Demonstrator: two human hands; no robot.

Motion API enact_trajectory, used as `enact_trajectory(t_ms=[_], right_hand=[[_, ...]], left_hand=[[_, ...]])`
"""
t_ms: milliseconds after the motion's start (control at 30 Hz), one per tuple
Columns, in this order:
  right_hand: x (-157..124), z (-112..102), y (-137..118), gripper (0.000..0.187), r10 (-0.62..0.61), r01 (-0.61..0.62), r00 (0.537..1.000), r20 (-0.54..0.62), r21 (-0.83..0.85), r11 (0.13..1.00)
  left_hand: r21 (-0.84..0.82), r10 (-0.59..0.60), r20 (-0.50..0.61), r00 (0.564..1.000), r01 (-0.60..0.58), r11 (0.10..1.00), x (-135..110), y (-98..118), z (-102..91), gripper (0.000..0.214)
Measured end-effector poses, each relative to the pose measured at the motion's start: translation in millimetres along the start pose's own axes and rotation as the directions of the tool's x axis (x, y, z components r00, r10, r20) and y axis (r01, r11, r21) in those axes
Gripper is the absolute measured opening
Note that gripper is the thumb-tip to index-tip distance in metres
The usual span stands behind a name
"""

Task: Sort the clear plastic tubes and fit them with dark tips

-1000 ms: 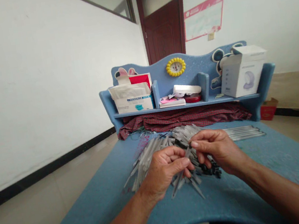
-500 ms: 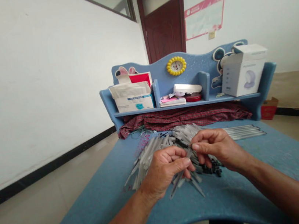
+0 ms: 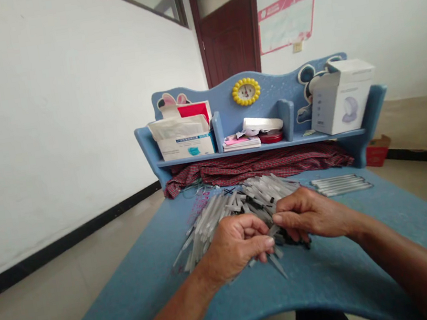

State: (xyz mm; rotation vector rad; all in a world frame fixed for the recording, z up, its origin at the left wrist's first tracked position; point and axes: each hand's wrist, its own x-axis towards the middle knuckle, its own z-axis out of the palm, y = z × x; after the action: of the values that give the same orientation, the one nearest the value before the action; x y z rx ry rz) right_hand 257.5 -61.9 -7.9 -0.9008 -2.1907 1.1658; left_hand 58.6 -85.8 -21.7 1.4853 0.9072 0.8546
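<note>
Over the near side of a pile of slim, translucent grey plastic pieces (image 3: 209,216), my two hands are close together. My left hand (image 3: 241,243) is closed, thumb against fingers, on a translucent plastic piece (image 3: 274,230) that extends toward the other hand. Thumb and forefinger of my right hand (image 3: 308,213) are pinched at its far end; what lies between them is too small to make out. Small black parts (image 3: 308,244) show partly below the right hand. One pointed plastic piece (image 3: 278,266) lies on the blue table (image 3: 144,291) just below the left fingertips.
Right of the pile lies a row of several slender clear tubes with dark ends (image 3: 340,184). Behind, a checked cloth (image 3: 254,167) is bunched under a blue shelf (image 3: 290,144). The shelf holds a mask box (image 3: 186,147), papers, a red tin (image 3: 271,136) and a white carton (image 3: 342,99).
My right hand has lowered slightly and its fingers have come nearer the left hand. The whole view has shifted a little. The pointed pieces below the left hand are now more covered.
</note>
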Motion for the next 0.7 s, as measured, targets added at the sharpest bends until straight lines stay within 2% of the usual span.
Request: enact_trajectory(t_ms=[100, 167, 267, 467, 600, 700], right_hand=[[0.1, -3.0, 0.0, 0.044, -0.011, 0.01, 0.999, -0.046, -0.033, 0.999], [-0.3, -4.4, -0.7, 0.036, -0.018, 0.02, 0.997, -0.068, 0.025, 0.999], [0.0, -2.0, -1.3, 0.036, -0.006, 0.011, 0.999, -0.046, 0.121, 0.993], [1.7, 4.2, -0.3, 0.045, 0.016, -0.018, 0.994, -0.11, -0.014, 1.0], [1.6, 3.9, -0.6, 0.036, 0.009, -0.003, 0.997, -0.079, 0.077, 0.997], [1.9, 4.6, -1.3, 0.044, 0.022, -0.018, 0.995, -0.096, 0.049, 0.999]], left_hand=[[-0.012, 0.018, -0.021, 1.0, -0.018, 1.0, 0.5, -0.7, -0.1, 0.015], [-0.022, 0.025, -0.033, 0.999, -0.026, 0.999, 0.7, -1.4, -0.1, 0.016], [-0.024, 0.012, -0.03, 0.999, -0.012, 1.0, 0.8, -2.1, -0.4, 0.016], [-0.011, 0.033, -0.044, 0.998, -0.034, 0.999, 0.3, -2.9, -1.2, 0.017], [-0.022, 0.034, -0.044, 0.998, -0.035, 0.999, -0.2, -2.2, -0.3, 0.015], [-0.014, 0.026, -0.032, 0.999, -0.027, 1.0, -0.5, -1.0, 0.4, 0.016]])
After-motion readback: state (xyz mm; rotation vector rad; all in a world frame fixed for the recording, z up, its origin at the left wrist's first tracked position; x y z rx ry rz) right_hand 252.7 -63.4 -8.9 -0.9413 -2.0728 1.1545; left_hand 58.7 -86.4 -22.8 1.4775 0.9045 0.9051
